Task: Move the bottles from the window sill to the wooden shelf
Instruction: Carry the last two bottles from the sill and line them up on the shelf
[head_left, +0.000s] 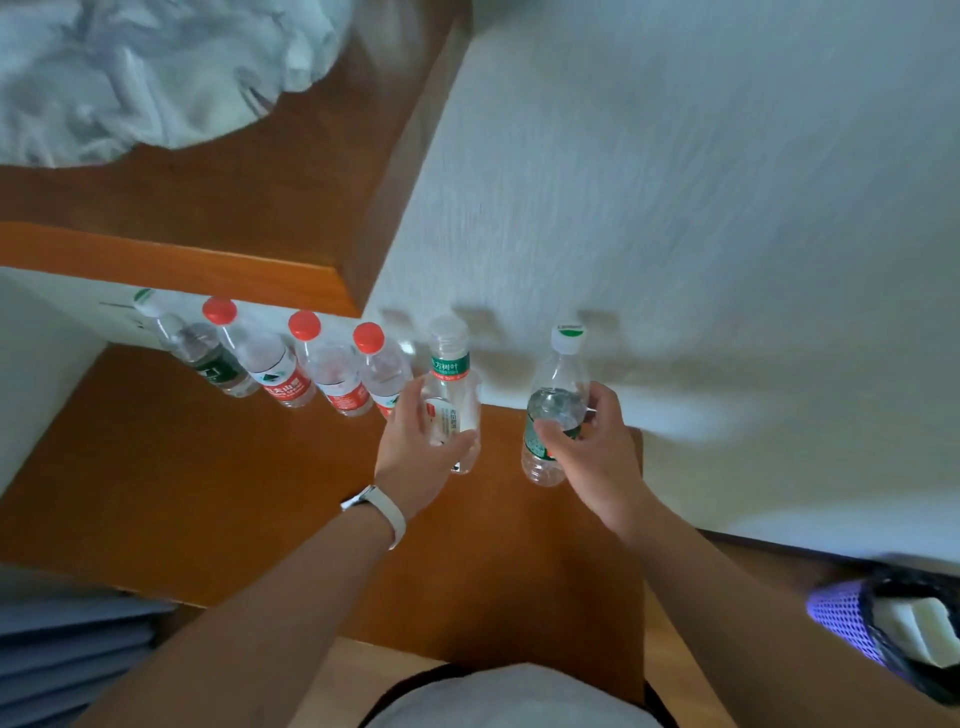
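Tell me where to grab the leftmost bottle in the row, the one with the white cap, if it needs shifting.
Take the white-capped bottle around its clear upper body, just above the dark label, coming from its open left side. A red-capped bottle stands close on its right, and the upper shelf overhangs its cap, so a grab from above looks cramped.
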